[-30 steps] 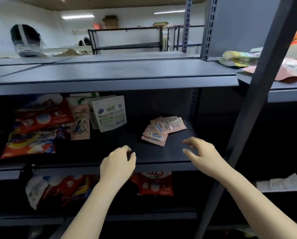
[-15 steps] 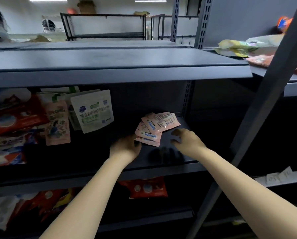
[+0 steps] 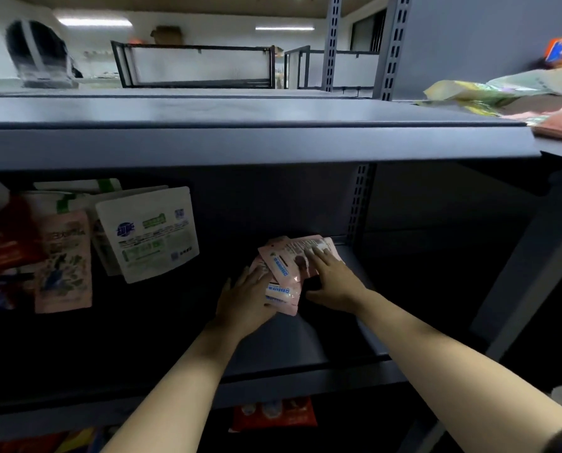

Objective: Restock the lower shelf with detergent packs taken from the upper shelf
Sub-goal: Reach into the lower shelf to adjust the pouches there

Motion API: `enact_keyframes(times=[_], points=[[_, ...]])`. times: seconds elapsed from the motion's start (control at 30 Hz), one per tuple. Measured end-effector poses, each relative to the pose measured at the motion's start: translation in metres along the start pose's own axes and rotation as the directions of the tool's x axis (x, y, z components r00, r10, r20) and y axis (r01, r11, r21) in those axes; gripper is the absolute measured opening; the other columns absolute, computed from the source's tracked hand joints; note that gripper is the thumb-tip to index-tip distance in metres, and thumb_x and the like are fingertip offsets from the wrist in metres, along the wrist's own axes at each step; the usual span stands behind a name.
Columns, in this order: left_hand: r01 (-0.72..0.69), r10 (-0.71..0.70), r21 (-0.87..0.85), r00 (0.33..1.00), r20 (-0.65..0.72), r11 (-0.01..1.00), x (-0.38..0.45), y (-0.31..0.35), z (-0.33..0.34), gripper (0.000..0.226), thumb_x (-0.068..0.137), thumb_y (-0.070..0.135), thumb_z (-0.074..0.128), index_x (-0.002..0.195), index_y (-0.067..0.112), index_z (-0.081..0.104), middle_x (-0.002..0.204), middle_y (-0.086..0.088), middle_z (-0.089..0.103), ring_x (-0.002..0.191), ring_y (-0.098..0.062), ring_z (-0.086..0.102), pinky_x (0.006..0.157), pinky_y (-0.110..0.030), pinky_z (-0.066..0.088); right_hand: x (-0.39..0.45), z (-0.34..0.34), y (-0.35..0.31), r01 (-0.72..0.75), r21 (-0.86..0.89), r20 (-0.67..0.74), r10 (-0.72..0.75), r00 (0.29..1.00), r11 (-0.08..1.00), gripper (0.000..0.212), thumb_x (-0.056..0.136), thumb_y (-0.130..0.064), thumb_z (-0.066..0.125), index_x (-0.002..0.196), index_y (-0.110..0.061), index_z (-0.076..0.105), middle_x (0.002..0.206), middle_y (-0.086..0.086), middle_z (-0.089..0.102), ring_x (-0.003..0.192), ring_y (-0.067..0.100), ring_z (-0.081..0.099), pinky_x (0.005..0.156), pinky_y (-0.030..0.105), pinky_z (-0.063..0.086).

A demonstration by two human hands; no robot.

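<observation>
Both hands are reaching into the shelf (image 3: 322, 348): the left hand (image 3: 245, 300) is lying flat against the pink packs (image 3: 292, 256), and the right hand (image 3: 333, 282) is resting its fingers on top of them. Left of the packs, a white pouch (image 3: 147, 232) is leaning.

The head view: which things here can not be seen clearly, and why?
- Pink packs: the count is unclear; left hand and right hand cover them.
- Red pack below: the shelf edge hides its top.
- White pouch: print too small to read.
</observation>
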State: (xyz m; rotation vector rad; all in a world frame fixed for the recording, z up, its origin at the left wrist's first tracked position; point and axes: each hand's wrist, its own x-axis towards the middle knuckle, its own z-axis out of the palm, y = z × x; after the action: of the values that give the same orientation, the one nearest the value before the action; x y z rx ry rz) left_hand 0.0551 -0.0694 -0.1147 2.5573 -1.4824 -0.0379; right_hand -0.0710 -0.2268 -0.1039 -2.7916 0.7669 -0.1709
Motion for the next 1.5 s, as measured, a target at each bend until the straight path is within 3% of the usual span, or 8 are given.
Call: enact_keyframes(times=[0.37, 0.7, 0.83, 0.9, 1.03, 1.13, 1.3, 1.5], points=[[-0.034, 0.024, -0.080, 0.992, -0.120, 0.996, 0.004, -0.002, 0.007, 0.045, 0.096, 0.016, 0.040, 0.139, 0.028, 0.047, 0.142, 0.010, 0.047, 0.125, -0.017, 0.042, 0.101, -0.033, 0.033, 0.015, 0.016, -0.001, -0.160, -0.041, -0.115, 0.154, 0.981, 0.986, 0.046, 0.099, -0.025, 0.033, 0.144, -0.032, 0.037, 0.142, 0.000, 0.049, 0.123, 0.028, 0.049, 0.102, 0.040, 0.035], [0.072, -0.080, -0.186, 0.996, -0.034, 0.980, -0.008, 0.004, -0.021, 0.031, 0.099, 0.025, 0.042, 0.120, 0.026, 0.066, 0.120, -0.007, 0.063, 0.108, -0.025, 0.058, 0.092, -0.033, 0.045, -0.027, -0.015, 0.005, -0.183, 0.202, -0.108, 0.208, 0.972, 0.962, 0.027, 0.095, -0.020, 0.040, 0.118, -0.019, 0.054, 0.119, 0.013, 0.062, 0.105, 0.036, 0.057, 0.074, 0.035, 0.042], [0.027, -0.011, 0.043, 0.940, -0.341, 0.999, -0.019, 0.021, -0.049, 0.027, 0.099, 0.025, 0.043, 0.111, 0.021, 0.067, 0.106, -0.009, 0.068, 0.098, -0.028, 0.063, 0.084, -0.035, 0.045, -0.054, -0.029, -0.005, -0.091, 0.409, -0.274, 0.217, 0.937, 0.908, 0.007, 0.093, -0.012, 0.044, 0.093, -0.018, 0.050, 0.099, 0.015, 0.065, 0.093, 0.036, 0.060, 0.074, 0.041, 0.045], [-0.029, 0.055, 0.062, 0.882, -0.467, 0.998, -0.029, 0.031, -0.066, 0.022, 0.096, 0.020, 0.050, 0.107, 0.017, 0.069, 0.098, -0.013, 0.071, 0.091, -0.033, 0.066, 0.079, -0.039, 0.049, -0.070, -0.039, -0.010, -0.069, 0.528, -0.349, 0.290, 0.891, 0.846, 0.007, 0.092, -0.011, 0.047, 0.092, -0.018, 0.048, 0.092, 0.011, 0.066, 0.086, 0.032, 0.063, 0.070, 0.042, 0.050], [0.073, -0.079, -0.029, 0.934, -0.348, 0.997, -0.049, 0.047, -0.094, 0.032, 0.094, 0.040, 0.051, 0.116, 0.017, 0.054, 0.108, -0.008, 0.066, 0.096, -0.028, 0.064, 0.074, -0.034, 0.049, -0.107, -0.059, -0.018, 0.013, 0.609, -0.522, 0.388, 0.759, 0.793, 0.011, 0.099, -0.016, 0.042, 0.091, -0.023, 0.044, 0.085, -0.004, 0.062, 0.078, 0.016, 0.062, 0.057, 0.025, 0.043], [0.065, -0.127, -0.170, 0.913, -0.388, 0.983, -0.080, 0.059, -0.111, 0.023, 0.097, 0.027, 0.040, 0.109, 0.016, 0.056, 0.102, -0.013, 0.065, 0.087, -0.031, 0.063, 0.067, -0.033, 0.047, -0.141, -0.071, -0.025, 0.002, 0.598, -0.560, 0.416, 0.717, 0.802, 0.010, 0.100, -0.020, 0.038, 0.094, -0.025, 0.044, 0.080, -0.013, 0.059, 0.072, 0.010, 0.060, 0.053, 0.021, 0.042], [-0.245, 0.048, -0.211, 0.751, -0.659, 0.946, -0.140, 0.094, -0.125, 0.015, 0.093, 0.007, 0.056, 0.103, 0.002, 0.065, 0.083, -0.013, 0.068, 0.070, -0.035, 0.066, 0.057, -0.042, 0.053, -0.204, -0.086, -0.033, 0.017, 0.529, -0.692, 0.420, 0.586, 0.848, 0.007, 0.099, -0.022, 0.039, 0.097, -0.022, 0.046, 0.082, -0.008, 0.061, 0.073, 0.019, 0.061, 0.056, 0.032, 0.047], [-0.433, 0.105, -0.181, 0.558, -0.823, 0.883, -0.175, 0.150, -0.153, 0.006, 0.090, 0.001, 0.059, 0.086, 0.002, 0.064, 0.067, -0.002, 0.062, 0.053, -0.018, 0.059, 0.043, -0.024, 0.040, -0.265, -0.124, -0.026, 0.064, 0.373, -0.877, 0.329, 0.349, 0.926, 0.012, 0.097, -0.016, 0.044, 0.103, -0.012, 0.054, 0.077, -0.014, 0.057, 0.063, 0.014, 0.061, 0.049, 0.021, 0.047]])
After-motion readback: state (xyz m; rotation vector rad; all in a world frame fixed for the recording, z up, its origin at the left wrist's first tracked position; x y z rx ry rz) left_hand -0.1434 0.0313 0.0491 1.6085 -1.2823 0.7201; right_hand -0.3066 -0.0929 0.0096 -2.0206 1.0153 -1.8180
